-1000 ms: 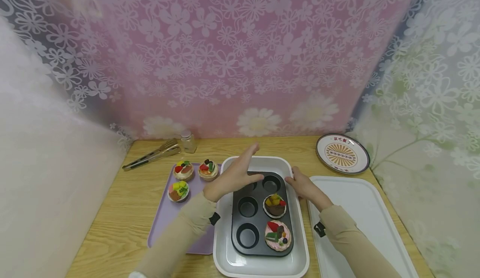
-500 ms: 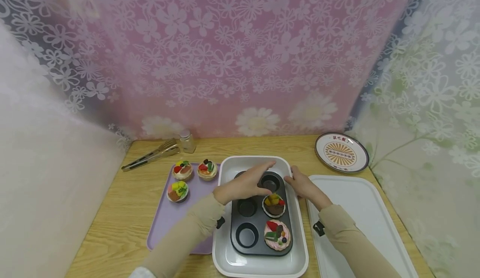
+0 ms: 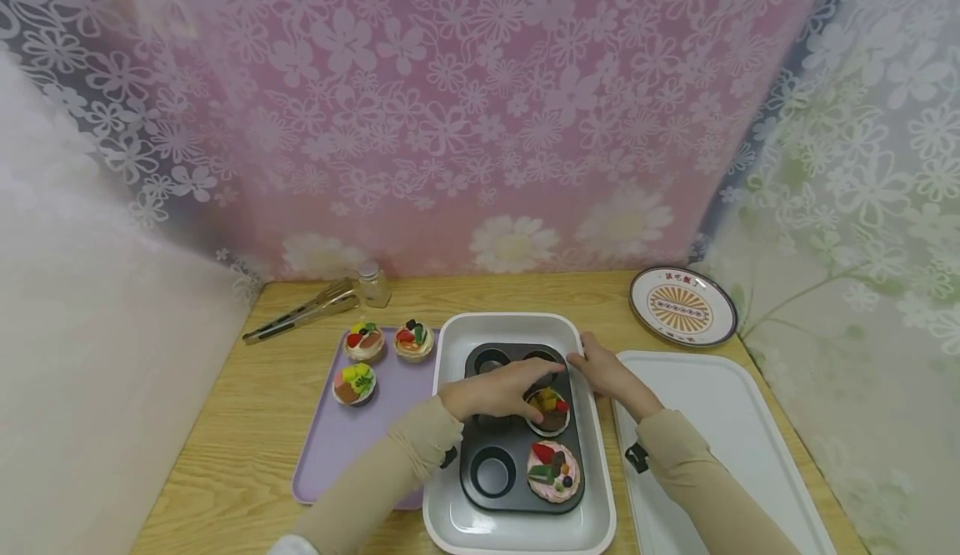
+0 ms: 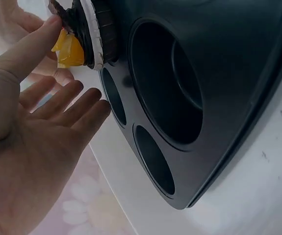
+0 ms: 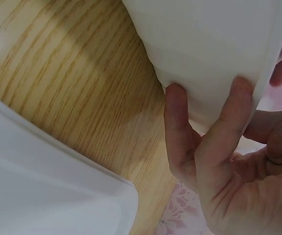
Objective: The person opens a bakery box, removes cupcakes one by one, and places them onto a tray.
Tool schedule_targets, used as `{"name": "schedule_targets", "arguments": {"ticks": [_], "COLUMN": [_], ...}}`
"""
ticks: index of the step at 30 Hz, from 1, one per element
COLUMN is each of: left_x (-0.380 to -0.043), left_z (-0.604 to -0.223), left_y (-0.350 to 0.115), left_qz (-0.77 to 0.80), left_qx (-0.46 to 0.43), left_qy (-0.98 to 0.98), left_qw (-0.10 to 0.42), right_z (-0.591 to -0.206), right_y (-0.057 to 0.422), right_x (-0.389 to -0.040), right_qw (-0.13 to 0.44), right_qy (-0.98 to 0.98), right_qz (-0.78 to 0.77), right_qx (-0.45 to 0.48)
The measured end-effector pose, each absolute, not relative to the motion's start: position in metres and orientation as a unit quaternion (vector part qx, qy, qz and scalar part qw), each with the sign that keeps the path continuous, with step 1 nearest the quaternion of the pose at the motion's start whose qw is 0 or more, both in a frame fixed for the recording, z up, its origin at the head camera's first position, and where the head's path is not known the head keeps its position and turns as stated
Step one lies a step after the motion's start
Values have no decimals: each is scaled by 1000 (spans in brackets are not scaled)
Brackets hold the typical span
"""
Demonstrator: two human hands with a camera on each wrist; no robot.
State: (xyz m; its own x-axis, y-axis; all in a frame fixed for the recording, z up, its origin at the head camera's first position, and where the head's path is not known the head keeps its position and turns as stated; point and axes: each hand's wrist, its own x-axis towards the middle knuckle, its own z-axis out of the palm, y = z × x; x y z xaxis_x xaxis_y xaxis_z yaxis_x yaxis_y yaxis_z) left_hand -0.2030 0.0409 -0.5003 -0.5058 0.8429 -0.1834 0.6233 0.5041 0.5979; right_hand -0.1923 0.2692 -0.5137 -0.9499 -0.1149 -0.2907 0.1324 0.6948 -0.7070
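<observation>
A chocolate tart topped with yellow fruit (image 3: 555,422) sits in a right-hand cup of the dark muffin tin (image 3: 521,495). My left hand (image 3: 491,392) reaches over it, thumb across the topping and the other fingers extended beyond its far side. The left wrist view shows that thumb (image 4: 42,41) overlapping the tart while the fingers stay spread over the cups. A pink-cream tart (image 3: 553,472) rests in the cup nearer me. The tin lies inside a deep white pan (image 3: 517,532). My right hand (image 3: 611,374) grips the pan's right rim, fingertips (image 5: 176,100) against the outer wall.
A purple tray (image 3: 352,455) on the left carries several fruit tarts. Tongs (image 3: 300,312) and a small glass jar (image 3: 374,287) are behind it. To the right lie a white tray (image 3: 705,438) and a patterned plate (image 3: 683,307), close to the side wall.
My left hand has moved right and down toward me, from over the tin's back cups to the chocolate tart. My right hand has stayed on the pan's rim.
</observation>
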Motion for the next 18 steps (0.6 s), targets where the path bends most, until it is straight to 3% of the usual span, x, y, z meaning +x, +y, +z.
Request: {"name": "schedule_targets", "arguments": {"ticks": [9, 18], "left_x": [-201, -198], "left_z": [-502, -500], "left_y": [45, 47], "left_qz": [214, 212], "left_qx": [464, 477], "left_qy": [826, 807], "left_qw": [238, 276], "right_z": [-514, -514], "right_y": [268, 270], "right_x": [-190, -191], "right_qw": [163, 161], "right_qy": [899, 901], "right_qz": [-407, -402], "right_qx": [9, 2]}}
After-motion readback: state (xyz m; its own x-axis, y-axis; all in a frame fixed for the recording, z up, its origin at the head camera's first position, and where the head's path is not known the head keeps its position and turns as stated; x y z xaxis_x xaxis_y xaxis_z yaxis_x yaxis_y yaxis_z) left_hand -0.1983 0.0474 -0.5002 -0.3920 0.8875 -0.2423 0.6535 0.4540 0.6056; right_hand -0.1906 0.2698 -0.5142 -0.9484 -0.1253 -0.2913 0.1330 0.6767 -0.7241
